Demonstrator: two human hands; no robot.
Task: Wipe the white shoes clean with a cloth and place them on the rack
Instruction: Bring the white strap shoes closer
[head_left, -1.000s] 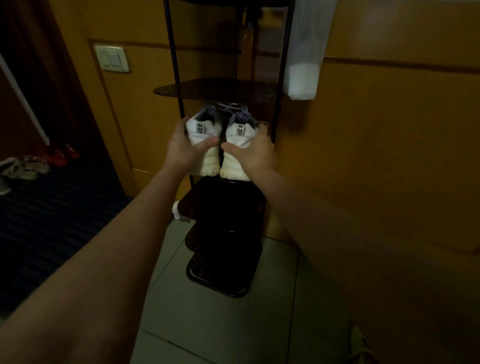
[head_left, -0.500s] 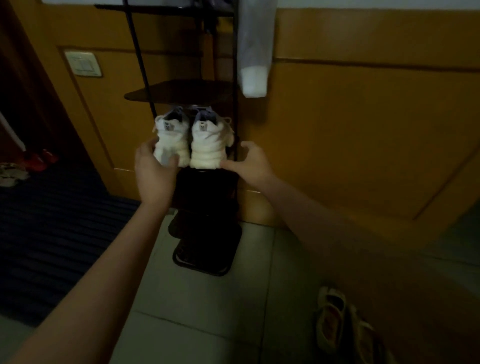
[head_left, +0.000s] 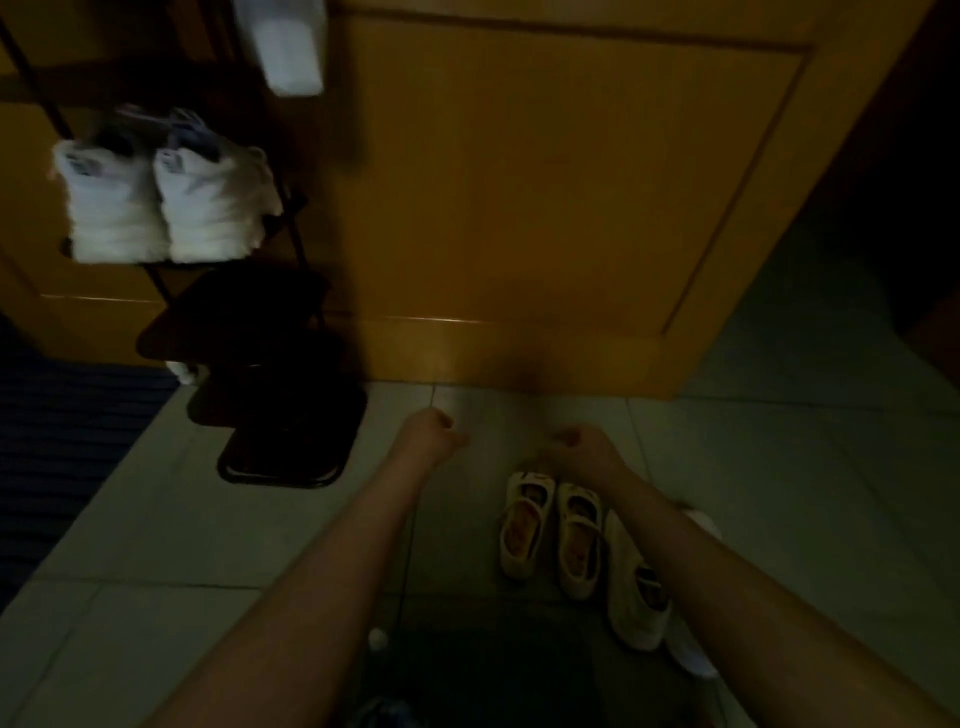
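Two white shoes stand side by side, heels toward me, on a shelf of the black rack (head_left: 291, 332) at the upper left: the left shoe (head_left: 111, 208) and the right shoe (head_left: 213, 208). My left hand (head_left: 434, 434) hangs over the floor tiles, well below and right of the rack, its fingers loosely curled and holding nothing. My right hand (head_left: 579, 447) hangs a little further right, also loosely curled and empty, just above a pair of slippers. No cloth is in view.
A pair of cream slippers (head_left: 550, 535) and another white shoe (head_left: 636, 592) lie on the tiled floor under my right arm. A wooden door panel (head_left: 545, 182) fills the back. A dark striped mat (head_left: 62, 415) lies at the left. A white bag (head_left: 291, 47) hangs on the rack.
Both hands have let go of the white shoes, which stay on the rack shelf, and dropped down toward the floor. My view has swung right and downward.
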